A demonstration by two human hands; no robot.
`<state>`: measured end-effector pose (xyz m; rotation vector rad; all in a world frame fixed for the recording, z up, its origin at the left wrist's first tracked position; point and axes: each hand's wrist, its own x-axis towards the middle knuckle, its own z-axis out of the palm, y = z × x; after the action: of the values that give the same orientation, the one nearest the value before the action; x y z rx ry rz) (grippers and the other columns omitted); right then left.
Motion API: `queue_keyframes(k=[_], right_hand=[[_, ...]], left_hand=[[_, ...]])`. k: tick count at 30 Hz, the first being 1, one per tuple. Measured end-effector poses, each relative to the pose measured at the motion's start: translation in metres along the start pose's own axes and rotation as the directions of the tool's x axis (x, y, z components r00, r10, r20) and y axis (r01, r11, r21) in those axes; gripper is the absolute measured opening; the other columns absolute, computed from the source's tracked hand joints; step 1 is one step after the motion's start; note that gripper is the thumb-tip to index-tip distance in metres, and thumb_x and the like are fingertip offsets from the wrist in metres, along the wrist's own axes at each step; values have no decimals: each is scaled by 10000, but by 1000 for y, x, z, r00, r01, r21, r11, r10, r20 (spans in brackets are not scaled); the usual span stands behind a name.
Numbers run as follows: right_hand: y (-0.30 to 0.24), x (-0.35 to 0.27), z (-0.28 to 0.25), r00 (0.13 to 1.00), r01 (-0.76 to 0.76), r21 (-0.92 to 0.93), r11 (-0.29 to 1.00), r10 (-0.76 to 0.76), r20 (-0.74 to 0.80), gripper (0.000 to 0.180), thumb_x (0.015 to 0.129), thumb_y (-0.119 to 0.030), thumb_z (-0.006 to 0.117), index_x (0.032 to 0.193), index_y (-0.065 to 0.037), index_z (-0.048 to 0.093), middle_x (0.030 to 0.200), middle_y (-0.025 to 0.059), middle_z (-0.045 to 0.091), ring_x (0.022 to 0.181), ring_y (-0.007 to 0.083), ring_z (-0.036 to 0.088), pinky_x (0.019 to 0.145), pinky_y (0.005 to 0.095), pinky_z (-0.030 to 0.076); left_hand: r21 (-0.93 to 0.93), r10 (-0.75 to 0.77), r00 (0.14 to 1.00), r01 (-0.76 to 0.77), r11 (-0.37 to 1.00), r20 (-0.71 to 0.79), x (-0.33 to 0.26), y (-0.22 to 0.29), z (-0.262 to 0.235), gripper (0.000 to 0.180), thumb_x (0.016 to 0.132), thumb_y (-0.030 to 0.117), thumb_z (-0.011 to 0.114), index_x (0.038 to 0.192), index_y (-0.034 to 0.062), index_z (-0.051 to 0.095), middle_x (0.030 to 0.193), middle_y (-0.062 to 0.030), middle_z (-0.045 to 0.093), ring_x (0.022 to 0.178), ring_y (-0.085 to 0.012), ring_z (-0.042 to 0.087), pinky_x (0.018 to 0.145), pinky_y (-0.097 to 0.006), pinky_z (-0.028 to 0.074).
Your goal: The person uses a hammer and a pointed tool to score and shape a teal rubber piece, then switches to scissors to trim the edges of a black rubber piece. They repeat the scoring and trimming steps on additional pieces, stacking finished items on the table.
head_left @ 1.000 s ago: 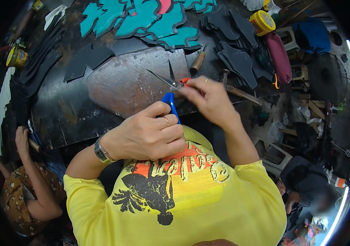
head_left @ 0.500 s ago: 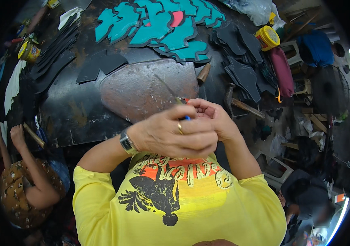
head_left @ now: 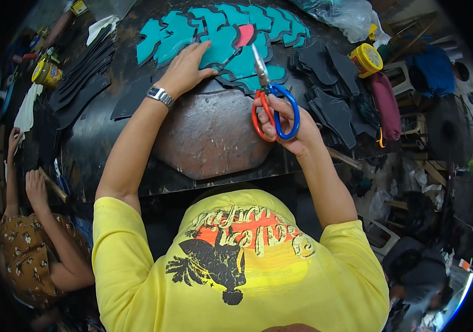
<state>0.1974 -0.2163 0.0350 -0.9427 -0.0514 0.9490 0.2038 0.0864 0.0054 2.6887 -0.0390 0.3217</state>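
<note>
Spanning most of the upper view, the black table bears a brown slab near its front edge. Beyond the slab lies an overlapping spread of teal pieces with dark borders; black pieces are stacked to the right. The left hand reaches over the slab to the teal pieces, palm down, fingers extended, thumb held apart; whether it presses cannot be told. The right hand grips the scissors upright above the slab's right part. Its fingers are curled about the handles, within and between the red loop and blue loop; which finger passes through which is unclear. The pivot sits just beyond the fingers; the blades, together, point away over the teal pieces, tip near a pink patch.
</note>
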Motion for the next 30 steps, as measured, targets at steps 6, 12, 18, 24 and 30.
queue_keyframes(k=[6, 12, 18, 24, 30], right_hand=[[8, 12, -5, 963, -268, 274, 923, 260, 66, 492, 1027, -359, 635, 1234, 87, 612, 919, 135, 695, 705, 202, 672, 615, 317, 536], [19, 15, 4, 968, -220, 290, 932, 244, -51, 507, 1019, -357, 656, 1239, 96, 605, 945, 155, 698, 805, 254, 706, 710, 367, 599], [16, 12, 11, 964, -221, 303, 927, 255, -75, 394, 988, -317, 704, 1134, 45, 644, 859, 124, 682, 702, 253, 679, 639, 374, 574], [8, -10, 20, 982, 34, 11, 999, -31, -188, 306, 962, -288, 744, 1092, -36, 630, 822, 79, 668, 630, 190, 653, 515, 295, 509], [-15, 15, 25, 915, 233, -407, 883, -341, -216, 355, 899, -191, 813, 1130, -37, 591, 831, 61, 689, 614, 115, 652, 478, 206, 466]], left_hand=[[27, 104, 993, -103, 994, -50, -1, -9, 1, 545, 892, 273, 777, 1370, 70, 611, 1346, -197, 641, 1239, -390, 591, 1053, -431, 488], [32, 135, 985, -132, 991, -110, 3, -4, -16, 209, 921, 192, 719, 1073, 48, 703, 1031, -153, 719, 941, -348, 698, 827, -423, 555], [-202, 35, 773, -210, 957, -634, -7, 19, -48, 129, 962, 165, 692, 1053, 73, 695, 854, -145, 710, 738, -281, 711, 666, -360, 554], [-417, -118, 834, -142, 898, -538, -52, 12, -65, 142, 968, 137, 717, 1060, 30, 701, 816, -28, 713, 693, -58, 629, 644, -249, 506], [-450, -166, 891, -47, 892, -422, -66, 12, -42, 149, 978, 140, 700, 1083, 36, 690, 851, -92, 726, 704, -135, 688, 647, -284, 531]])
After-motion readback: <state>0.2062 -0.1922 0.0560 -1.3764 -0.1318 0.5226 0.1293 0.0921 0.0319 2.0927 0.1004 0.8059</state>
